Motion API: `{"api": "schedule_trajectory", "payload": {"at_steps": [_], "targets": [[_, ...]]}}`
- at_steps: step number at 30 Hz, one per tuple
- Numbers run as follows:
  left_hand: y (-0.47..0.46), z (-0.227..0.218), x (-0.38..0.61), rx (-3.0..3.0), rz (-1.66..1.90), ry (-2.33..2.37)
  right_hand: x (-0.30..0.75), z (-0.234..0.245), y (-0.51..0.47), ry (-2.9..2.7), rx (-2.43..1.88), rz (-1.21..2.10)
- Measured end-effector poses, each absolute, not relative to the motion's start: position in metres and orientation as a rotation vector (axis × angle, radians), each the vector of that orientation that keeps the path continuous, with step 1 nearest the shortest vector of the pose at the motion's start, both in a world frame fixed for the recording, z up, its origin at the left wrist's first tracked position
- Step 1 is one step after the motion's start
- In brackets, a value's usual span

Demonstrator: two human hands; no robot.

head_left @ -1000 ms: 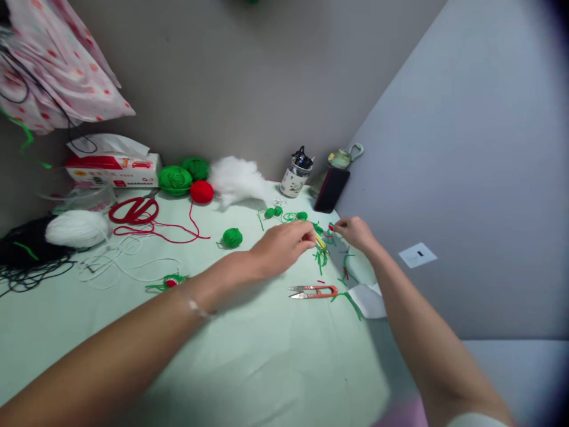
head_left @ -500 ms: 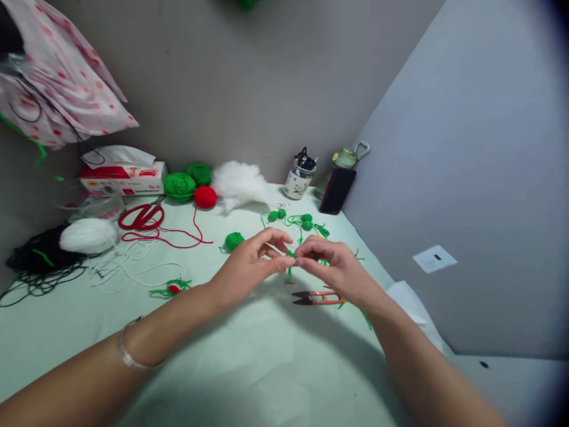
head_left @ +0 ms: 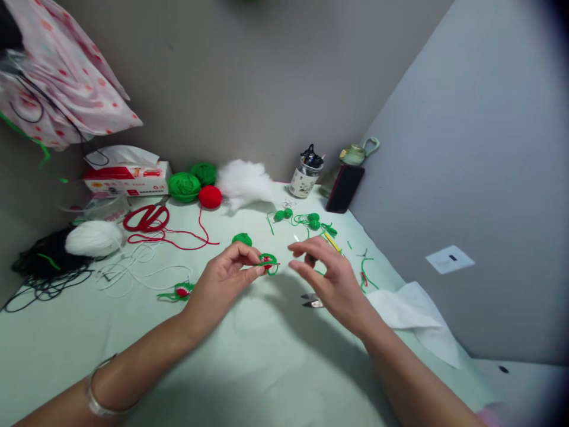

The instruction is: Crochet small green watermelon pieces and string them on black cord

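Between the thumb and fingers of my left hand point(head_left: 229, 276) is a small crocheted piece point(head_left: 268, 262), red inside with a green edge and a loop of green yarn. My right hand point(head_left: 322, 267) hovers to its right, thumb and fingers apart, with nothing visible between them. Under the right hand lie thread snips point(head_left: 313, 301), their handles hidden by it. Just behind the left hand sits a small ball of green yarn point(head_left: 242, 238). A second red and green crocheted piece point(head_left: 181, 291) rests on the table left of my left forearm.
Red-handled scissors point(head_left: 147, 217), white yarn point(head_left: 94, 238) and a tissue box point(head_left: 128, 179) stand at left. Green yarn balls point(head_left: 184, 186), a red ball point(head_left: 210, 197) and white stuffing point(head_left: 244, 184) line the back. A jar point(head_left: 306, 177), phone point(head_left: 345, 188) and yellow-handled tool point(head_left: 332, 242) are at right.
My hands have moved apart. The left has drawn left with the crocheted piece, which now shows more; the right has let go and opened. The view has shifted slightly.
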State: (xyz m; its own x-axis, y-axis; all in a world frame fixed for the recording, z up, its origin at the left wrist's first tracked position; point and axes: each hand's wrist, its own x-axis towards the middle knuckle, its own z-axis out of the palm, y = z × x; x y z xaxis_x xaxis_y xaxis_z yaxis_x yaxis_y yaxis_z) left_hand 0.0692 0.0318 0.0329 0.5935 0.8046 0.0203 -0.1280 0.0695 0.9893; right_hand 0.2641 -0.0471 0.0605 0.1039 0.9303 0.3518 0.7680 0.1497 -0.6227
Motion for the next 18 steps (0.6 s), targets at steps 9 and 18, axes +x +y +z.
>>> {"api": "schedule_trajectory", "payload": {"at_steps": [9, 18], "targets": [[0.039, 0.032, 0.067, 1.159, 0.933, 0.775, 0.277, 0.044, -0.041, -1.818, -1.736, 0.47], [0.04, 0.023, 0.064, 1.112, 0.916, 0.753, 0.356, 0.05, -0.051, -1.65, -2.538, -0.241]]}}
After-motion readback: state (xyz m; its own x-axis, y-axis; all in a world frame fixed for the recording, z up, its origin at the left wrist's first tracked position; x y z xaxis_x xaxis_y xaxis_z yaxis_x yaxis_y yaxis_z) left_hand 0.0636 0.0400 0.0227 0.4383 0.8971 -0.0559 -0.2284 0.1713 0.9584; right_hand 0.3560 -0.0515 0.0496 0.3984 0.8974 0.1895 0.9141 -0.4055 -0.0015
